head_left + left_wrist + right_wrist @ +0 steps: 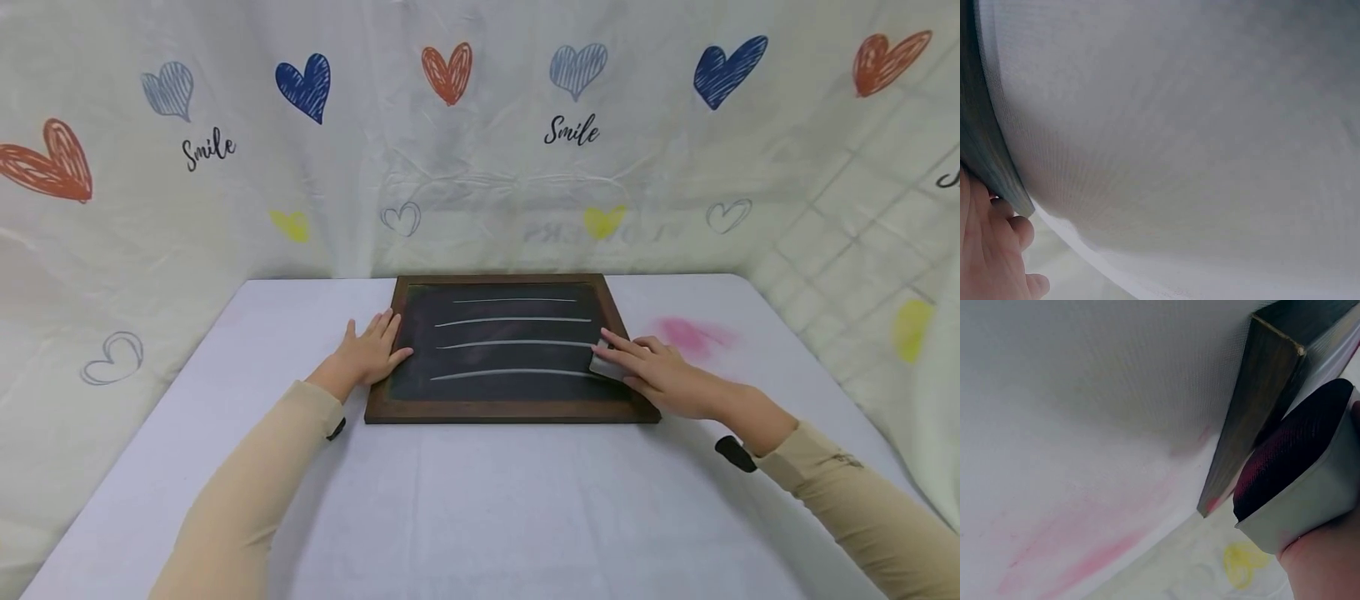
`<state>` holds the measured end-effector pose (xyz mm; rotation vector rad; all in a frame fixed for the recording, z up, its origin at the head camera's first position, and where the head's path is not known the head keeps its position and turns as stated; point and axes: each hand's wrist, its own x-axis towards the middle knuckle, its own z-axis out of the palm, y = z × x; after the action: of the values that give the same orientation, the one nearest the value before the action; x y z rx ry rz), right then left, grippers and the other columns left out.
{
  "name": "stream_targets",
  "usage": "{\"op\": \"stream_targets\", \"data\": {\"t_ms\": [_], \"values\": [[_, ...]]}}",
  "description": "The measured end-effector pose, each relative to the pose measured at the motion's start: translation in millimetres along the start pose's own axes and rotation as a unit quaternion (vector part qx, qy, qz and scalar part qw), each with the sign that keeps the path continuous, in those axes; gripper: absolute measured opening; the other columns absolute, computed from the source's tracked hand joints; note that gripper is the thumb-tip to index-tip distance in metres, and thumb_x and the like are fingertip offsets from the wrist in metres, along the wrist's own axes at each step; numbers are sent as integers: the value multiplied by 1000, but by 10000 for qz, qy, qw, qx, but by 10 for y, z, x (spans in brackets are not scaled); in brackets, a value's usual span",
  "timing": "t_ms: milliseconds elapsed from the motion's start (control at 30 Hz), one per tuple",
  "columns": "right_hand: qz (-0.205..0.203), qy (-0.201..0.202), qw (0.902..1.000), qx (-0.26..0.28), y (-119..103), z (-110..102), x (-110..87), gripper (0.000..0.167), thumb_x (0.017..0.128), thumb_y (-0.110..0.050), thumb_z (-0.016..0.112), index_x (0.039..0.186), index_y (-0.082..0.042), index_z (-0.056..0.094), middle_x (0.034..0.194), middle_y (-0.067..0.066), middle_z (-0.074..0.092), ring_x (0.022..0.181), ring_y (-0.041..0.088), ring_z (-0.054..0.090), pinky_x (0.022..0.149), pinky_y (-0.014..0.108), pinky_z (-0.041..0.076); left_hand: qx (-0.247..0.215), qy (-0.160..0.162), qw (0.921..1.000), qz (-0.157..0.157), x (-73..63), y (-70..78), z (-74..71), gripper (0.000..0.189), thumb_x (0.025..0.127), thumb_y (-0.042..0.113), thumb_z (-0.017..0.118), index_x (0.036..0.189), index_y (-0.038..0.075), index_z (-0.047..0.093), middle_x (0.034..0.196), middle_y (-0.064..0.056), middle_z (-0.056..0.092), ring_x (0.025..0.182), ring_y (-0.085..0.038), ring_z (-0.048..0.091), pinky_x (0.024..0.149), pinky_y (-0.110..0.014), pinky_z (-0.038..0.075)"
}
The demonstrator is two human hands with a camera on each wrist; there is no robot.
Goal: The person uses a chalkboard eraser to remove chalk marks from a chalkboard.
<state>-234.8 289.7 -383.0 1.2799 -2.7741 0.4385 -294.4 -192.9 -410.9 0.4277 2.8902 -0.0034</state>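
Note:
A small chalkboard [510, 358] in a brown wooden frame [510, 412] lies on the table, with several white chalk lines running across its dark face. Spread over the frame's left side, my left hand [363, 354] rests with its fingers extended. Near the board's right edge, my right hand [667, 379] holds a chalkboard eraser [609, 367] at the right ends of the lower lines. The right wrist view shows the eraser's pale body and dark pad [1294, 450], tilted beside the frame; the fingers are mostly hidden there.
White cloth covers the table [487, 508]. A pink smudge [693, 336] marks it to the right of the board. Behind stands a pale curtain [495, 167] printed with hearts and the word "Smile".

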Motion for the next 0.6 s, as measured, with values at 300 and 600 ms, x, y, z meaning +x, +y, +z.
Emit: {"op": "stream_targets", "data": {"t_ms": [300, 600], "values": [[-65, -336, 9993, -138, 11, -10, -9, 64, 98, -1, 64, 156, -15, 44, 164, 13, 32, 127, 36, 44, 93, 57, 41, -4, -10, 10000, 20, -30, 41, -33, 77, 110, 49, 33, 162, -4, 11, 169, -24, 7, 156, -37, 11, 118, -68, 4], [-335, -368, 9985, -248, 3, -13, 21, 62, 98, -2, 65, 155, -15, 45, 161, 14, 34, 125, 32, 44, 89, 51, 39, -25, -70, 10000, 4, -38, 41, -54, 77, 111, 48, 33, 162, -5, 11, 169, -25, 7, 156, -37, 11, 118, -68, 4]]}}
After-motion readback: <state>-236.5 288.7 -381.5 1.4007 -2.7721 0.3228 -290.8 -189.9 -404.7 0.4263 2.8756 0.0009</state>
